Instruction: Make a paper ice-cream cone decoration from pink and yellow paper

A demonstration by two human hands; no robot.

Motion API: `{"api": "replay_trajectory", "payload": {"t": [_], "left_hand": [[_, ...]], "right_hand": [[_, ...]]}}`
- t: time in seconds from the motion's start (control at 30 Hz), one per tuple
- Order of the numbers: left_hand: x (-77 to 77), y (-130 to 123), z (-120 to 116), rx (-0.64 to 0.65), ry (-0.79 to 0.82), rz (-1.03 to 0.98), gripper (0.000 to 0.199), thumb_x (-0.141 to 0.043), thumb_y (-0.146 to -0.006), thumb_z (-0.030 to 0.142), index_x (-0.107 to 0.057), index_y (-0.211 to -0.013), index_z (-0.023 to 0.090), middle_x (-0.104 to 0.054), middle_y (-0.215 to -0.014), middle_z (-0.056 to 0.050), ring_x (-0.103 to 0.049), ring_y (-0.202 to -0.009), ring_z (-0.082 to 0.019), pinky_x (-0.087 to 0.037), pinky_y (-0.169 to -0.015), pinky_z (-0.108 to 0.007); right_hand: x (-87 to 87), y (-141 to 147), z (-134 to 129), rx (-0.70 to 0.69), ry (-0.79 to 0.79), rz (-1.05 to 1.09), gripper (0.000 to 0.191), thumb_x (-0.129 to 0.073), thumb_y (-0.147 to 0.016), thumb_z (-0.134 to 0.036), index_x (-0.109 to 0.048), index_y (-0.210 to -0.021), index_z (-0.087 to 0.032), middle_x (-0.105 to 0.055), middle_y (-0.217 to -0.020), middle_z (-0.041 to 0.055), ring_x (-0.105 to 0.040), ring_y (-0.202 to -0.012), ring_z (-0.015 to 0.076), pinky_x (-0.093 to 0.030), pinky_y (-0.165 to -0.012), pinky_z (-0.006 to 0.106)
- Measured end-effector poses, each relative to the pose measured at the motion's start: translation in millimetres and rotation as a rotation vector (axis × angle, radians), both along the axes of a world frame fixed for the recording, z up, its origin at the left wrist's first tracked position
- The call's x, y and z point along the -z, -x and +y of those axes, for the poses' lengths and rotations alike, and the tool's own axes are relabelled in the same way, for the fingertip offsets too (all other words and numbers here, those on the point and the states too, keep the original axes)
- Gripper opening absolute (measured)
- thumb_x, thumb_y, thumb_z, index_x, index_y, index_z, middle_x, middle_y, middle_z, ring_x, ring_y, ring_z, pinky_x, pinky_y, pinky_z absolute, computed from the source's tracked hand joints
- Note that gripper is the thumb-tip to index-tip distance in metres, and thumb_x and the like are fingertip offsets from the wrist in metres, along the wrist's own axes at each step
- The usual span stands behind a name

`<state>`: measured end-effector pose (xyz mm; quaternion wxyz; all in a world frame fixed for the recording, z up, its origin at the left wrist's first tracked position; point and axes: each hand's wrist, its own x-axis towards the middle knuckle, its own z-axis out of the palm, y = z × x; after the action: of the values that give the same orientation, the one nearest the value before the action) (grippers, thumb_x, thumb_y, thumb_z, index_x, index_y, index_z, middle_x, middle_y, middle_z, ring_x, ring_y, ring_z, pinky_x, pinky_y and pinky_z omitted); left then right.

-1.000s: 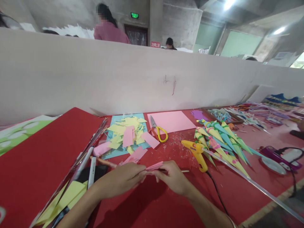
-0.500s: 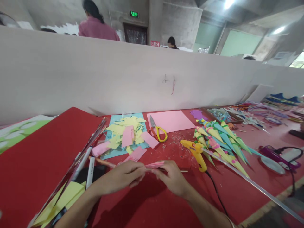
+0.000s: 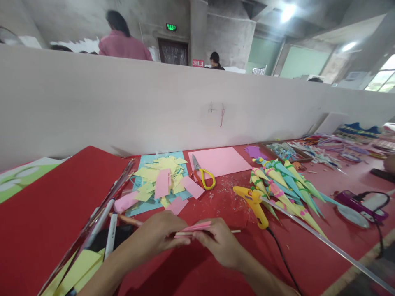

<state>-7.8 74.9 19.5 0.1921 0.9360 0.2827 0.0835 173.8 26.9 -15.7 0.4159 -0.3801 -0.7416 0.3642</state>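
Now, pink paper [image 3: 197, 226]: in thin layers, it sits between your two hands, along the 12 o'clock side of the stick [image 3: 236, 231].
Right hand [image 3: 224, 242]: your thumb and fingers pinch the pink paper near its 3 o'clock end, with the stick seemingly under the same grip.
Left hand [image 3: 162, 228]: your fingers curl in around the stick's 9 o'clock end; whether they press on it or only touch it, I cannot tell.
Change: over the last half second, more of that stick end has come into sight beside your left fingers, so your right hand probably carries most of the hold on the paper now.
Glue gun [image 3: 253, 201]: it lies at 2 o'clock from your hands, untouched, near the paper cones [image 3: 284, 185].
Scissors [image 3: 202, 172]: they rest at 12 o'clock, partly on a pink sheet [image 3: 230, 160].
Scraps [image 3: 163, 181]: yellow and pink pieces lie heaped at 11 o'clock.
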Motion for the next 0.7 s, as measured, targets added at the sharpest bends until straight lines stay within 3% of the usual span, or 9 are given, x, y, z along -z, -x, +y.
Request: {"api": "replay_trajectory", "payload": {"t": [0.23, 0.37, 0.53, 0.7], "left_hand": [[-4.0, -3, -7, -0.073, 0.013, 0.059, 0.036, -0.035, -0.089, 0.034, -0.051, -0.061, 0.018, -0.06, -0.058, 0.001, -0.05, -0.056, -0.013, -0.029, -0.055, -0.021], [-10.5, -8, -9, -0.109, 0.031, 0.035, 0.036, -0.035, -0.088, 0.03, -0.048, -0.057, 0.017, -0.057, -0.053, 0.002, -0.048, -0.05, -0.011, -0.027, -0.052, -0.021], [-5.3, -9, -6, -0.107, 0.124, -0.001, 0.043, -0.032, -0.089, 0.033, -0.046, -0.052, 0.017, -0.055, -0.048, 0.001, -0.05, -0.049, -0.01, -0.031, -0.053, -0.02], [-5.5, -7, -8, -0.069, 0.106, -0.019, 0.043, -0.029, -0.091, 0.031, -0.05, -0.056, 0.017, -0.058, -0.054, 0.002, -0.052, -0.055, -0.01, -0.033, -0.059, -0.02]], "right_hand": [[7.9, 2, -1, 0.051, -0.094, -0.089, 0.03, -0.036, -0.09, -0.027, -0.064, -0.085, -0.018, -0.064, -0.073, 0.0029, -0.056, -0.066, 0.0132, -0.04, -0.062, 0.02], [7.6, 1, -3, 0.056, -0.132, -0.15, 0.025, -0.039, -0.088, -0.029, -0.061, -0.088, -0.017, -0.064, -0.077, 0.0041, -0.056, -0.068, 0.0145, -0.04, -0.062, 0.022], [5.6, 1, -3, 0.038, -0.078, -0.148, 0.033, -0.032, -0.092, -0.03, -0.063, -0.089, -0.018, -0.066, -0.081, 0.0044, -0.06, -0.073, 0.0147, -0.041, -0.066, 0.021], [5.4, 1, -4, 0.038, -0.083, -0.133, 0.033, -0.033, -0.091, -0.03, -0.064, -0.086, -0.019, -0.066, -0.073, 0.0024, -0.058, -0.066, 0.0135, -0.04, -0.061, 0.02]]}}
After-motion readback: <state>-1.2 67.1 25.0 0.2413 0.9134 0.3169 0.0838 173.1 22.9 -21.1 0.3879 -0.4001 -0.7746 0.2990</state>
